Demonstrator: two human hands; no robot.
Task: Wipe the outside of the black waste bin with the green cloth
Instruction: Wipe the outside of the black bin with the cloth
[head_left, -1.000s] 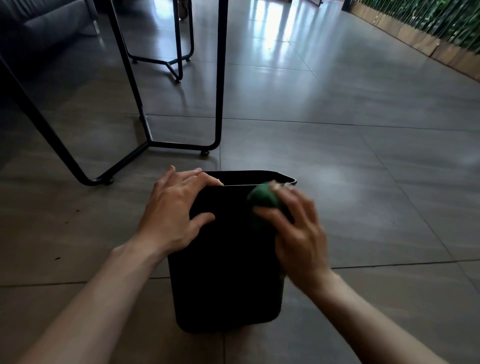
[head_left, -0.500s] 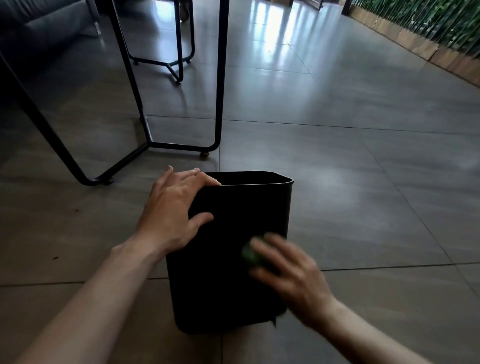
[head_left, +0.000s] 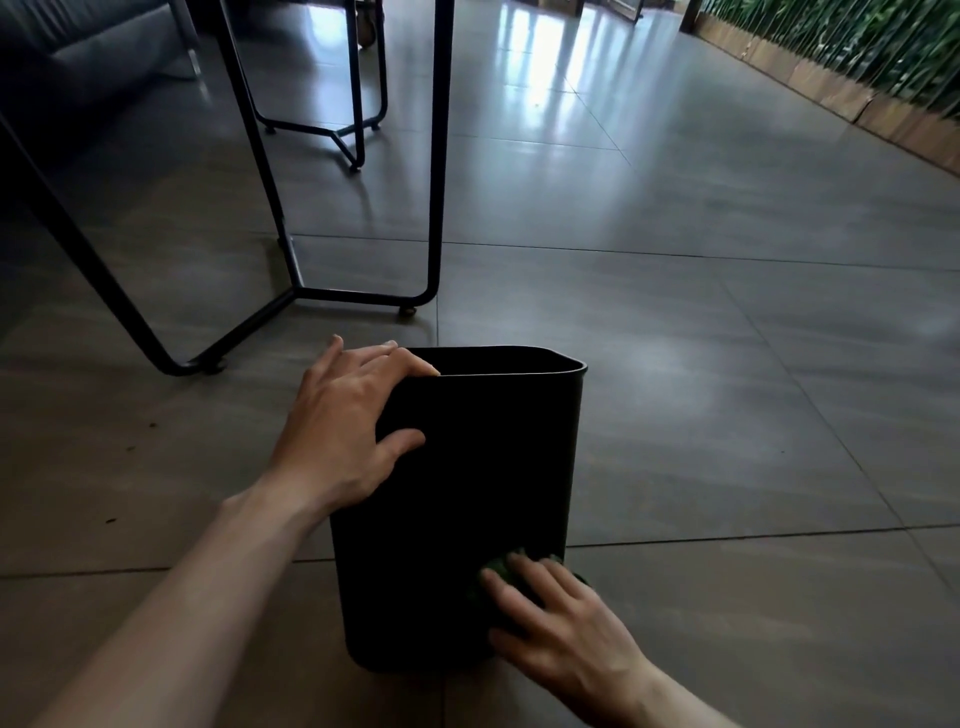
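The black waste bin (head_left: 483, 467) stands upright on the tiled floor right in front of me. My left hand (head_left: 348, 431) grips its upper left corner, fingers over the rim and thumb on the near wall. Low on the near wall, by the bottom right corner, my right hand (head_left: 561, 618) presses the green cloth (head_left: 501, 569) flat against the bin. Only a small green patch of the cloth shows above and beside my fingers; my hand hides the remainder.
Black metal table legs (head_left: 436, 208) with a floor bar stand just beyond the bin to the left. A second black frame (head_left: 358, 104) is farther back. A dark sofa (head_left: 78, 52) fills the far left, a wooden planter edge (head_left: 831, 98) runs along the right.
My right hand has slid the green cloth down the bin's near wall, from the rim to the bottom right corner. My left hand has kept its hold on the rim.
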